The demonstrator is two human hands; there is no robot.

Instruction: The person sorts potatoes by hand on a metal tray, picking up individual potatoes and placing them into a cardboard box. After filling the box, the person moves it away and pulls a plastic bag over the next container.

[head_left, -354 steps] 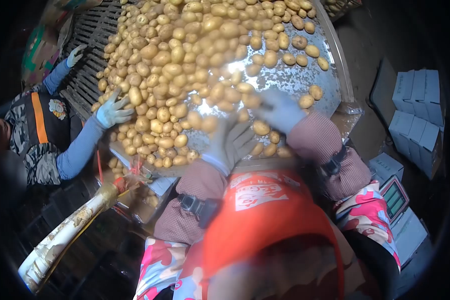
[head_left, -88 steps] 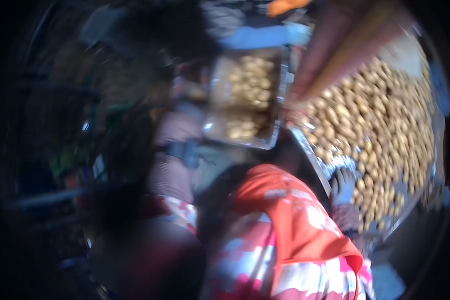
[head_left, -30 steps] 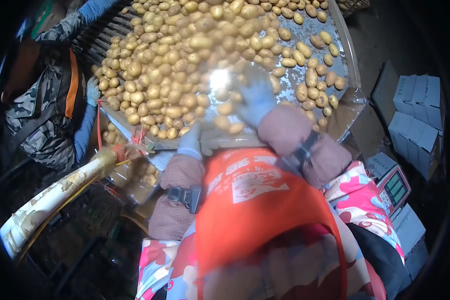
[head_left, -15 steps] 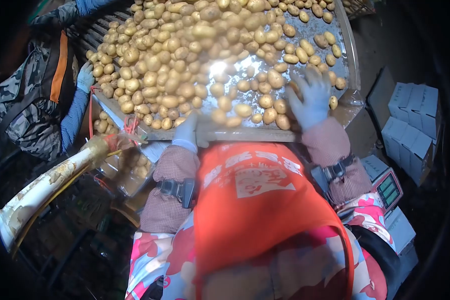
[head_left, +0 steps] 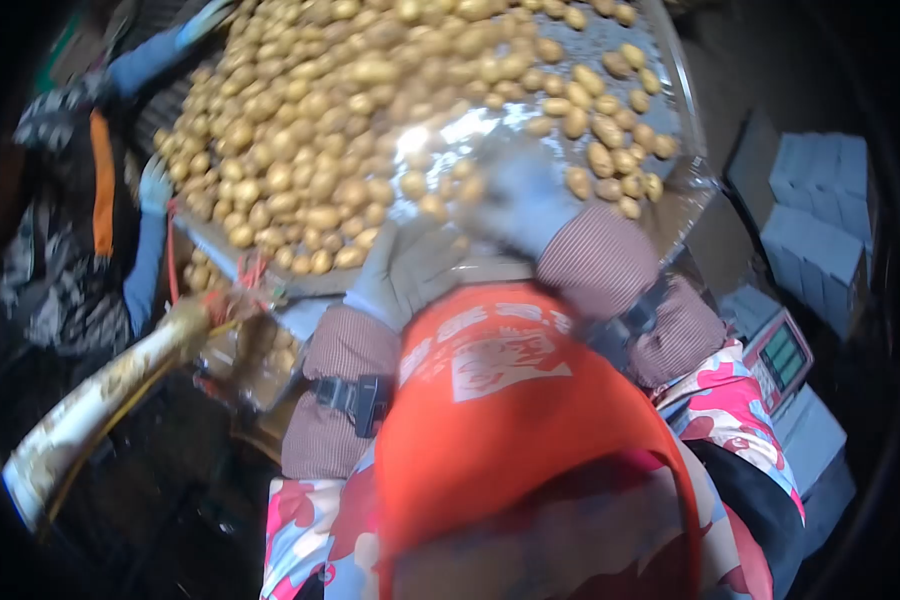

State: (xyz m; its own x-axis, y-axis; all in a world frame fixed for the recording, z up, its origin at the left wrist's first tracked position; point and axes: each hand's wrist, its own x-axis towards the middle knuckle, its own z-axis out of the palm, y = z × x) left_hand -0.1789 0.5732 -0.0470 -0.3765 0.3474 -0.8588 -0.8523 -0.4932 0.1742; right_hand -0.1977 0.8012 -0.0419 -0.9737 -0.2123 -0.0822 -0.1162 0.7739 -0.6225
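Many potatoes [head_left: 300,150] lie in a heap on a metal sorting table [head_left: 670,60]. My left hand [head_left: 415,268], in a pale glove with a grey palm, is at the table's near edge. Its fingers look stretched out beside the nearest potatoes, and I see nothing held in it. My right hand [head_left: 520,200], gloved in pale blue, is over the front of the table, smeared by motion. Whether its fingers hold a potato cannot be made out. To its right sits a loose group of potatoes [head_left: 610,155].
A co-worker's gloved hand [head_left: 156,185] rests at the table's left edge; the other is farther back. A worn white pipe [head_left: 110,390] slants at the lower left. White boxes [head_left: 815,255] and a device with a green display [head_left: 782,355] stand on the right.
My right hand has swept left across the table front, away from the right-hand potatoes. My left hand has turned, its grey palm now showing. The co-worker's far arm shows more. The view has shifted slightly.
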